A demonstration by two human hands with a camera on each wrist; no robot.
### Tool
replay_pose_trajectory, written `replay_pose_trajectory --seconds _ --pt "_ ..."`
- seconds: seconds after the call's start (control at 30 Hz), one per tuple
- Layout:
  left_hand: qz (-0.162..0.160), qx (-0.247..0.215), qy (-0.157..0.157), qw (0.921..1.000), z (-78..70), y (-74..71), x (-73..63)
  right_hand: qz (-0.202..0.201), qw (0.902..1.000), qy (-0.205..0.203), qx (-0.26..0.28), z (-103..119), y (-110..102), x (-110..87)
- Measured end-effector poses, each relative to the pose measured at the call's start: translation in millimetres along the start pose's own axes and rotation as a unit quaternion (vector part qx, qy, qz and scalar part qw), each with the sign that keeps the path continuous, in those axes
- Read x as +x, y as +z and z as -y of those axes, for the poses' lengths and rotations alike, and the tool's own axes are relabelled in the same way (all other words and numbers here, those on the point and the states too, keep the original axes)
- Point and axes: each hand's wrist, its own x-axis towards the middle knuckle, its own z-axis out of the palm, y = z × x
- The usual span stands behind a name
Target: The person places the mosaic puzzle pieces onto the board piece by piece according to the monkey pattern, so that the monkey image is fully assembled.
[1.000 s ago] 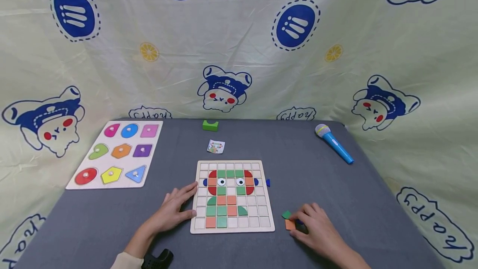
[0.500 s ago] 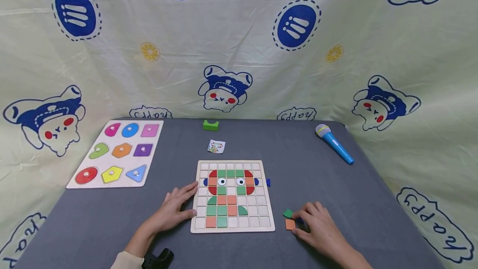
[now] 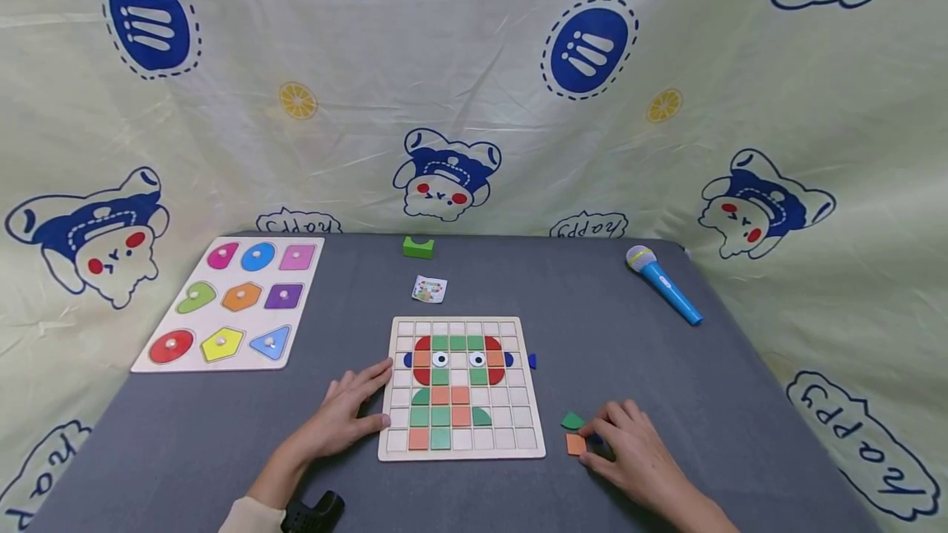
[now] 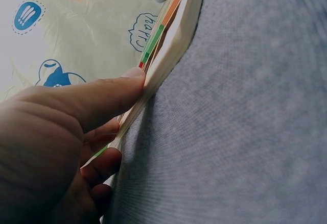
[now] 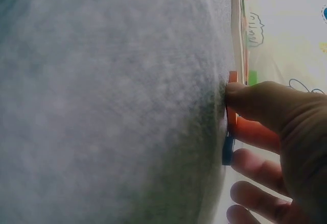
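Observation:
A cream grid board (image 3: 504,441) lies mid-table, bearing red, green, orange and blue tiles and two eye tiles. My left hand (image 3: 348,410) rests at its left side, thumb and fingertips against the edge; the left wrist view shows the thumb (image 4: 102,99) at the rim. Right of the board, my right hand (image 3: 629,447) is over loose tiles, thumb and forefinger bent around an orange square tile (image 3: 574,444) and a partly hidden blue tile (image 5: 227,152). A green tile (image 3: 572,420) lies by the forefinger. I cannot tell whether the right hand pinches a tile.
A knobbed shape puzzle (image 3: 222,323) lies at the back left. Behind the board are a small printed card (image 3: 429,289) and a green block (image 3: 418,248). A blue toy microphone (image 3: 666,285) lies at the back right. Another blue piece (image 3: 532,361) touches the board's right edge.
My right hand has shifted slightly right, and the green tile beside it has turned and slid a little. The left hand and the board stay where they were.

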Motion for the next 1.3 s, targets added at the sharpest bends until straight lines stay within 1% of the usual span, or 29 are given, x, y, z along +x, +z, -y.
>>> replay_pose_trajectory --seconds 0.17,0.3,0.53,0.67,0.83,0.9,1.07,1.3 --pt "0.004 -0.001 -0.006 1.0 -1.0 0.1 0.4 -0.003 1.0 -0.002 0.001 3 -2 0.7" --pt "0.005 -0.001 -0.01 0.9999 -1.5 0.0 0.6 -0.008 0.9997 -0.02 0.008 11 -4 4.0" --pt "0.002 0.002 -0.005 1.0 -0.6 -0.2 0.0 -0.02 0.9968 -0.065 0.042 38 -1 20.0" --pt "0.003 0.001 -0.005 1.0 -0.1 0.1 0.1 -0.025 0.9944 -0.089 0.051 54 4 31.6" --pt "0.003 0.003 -0.005 1.0 0.1 0.5 0.7 -0.042 0.9892 -0.126 0.061 72 11 43.8" --pt "0.002 0.004 -0.005 1.0 0.5 0.6 0.6 -0.041 0.9881 -0.136 0.059 79 13 48.1" --pt "0.003 0.004 -0.007 1.0 0.2 1.0 1.8 -0.029 0.9885 -0.143 0.038 92 15 56.7" --pt "0.003 0.007 -0.005 1.0 -0.8 0.3 1.5 -0.021 0.9873 -0.156 0.027 104 19 63.5"
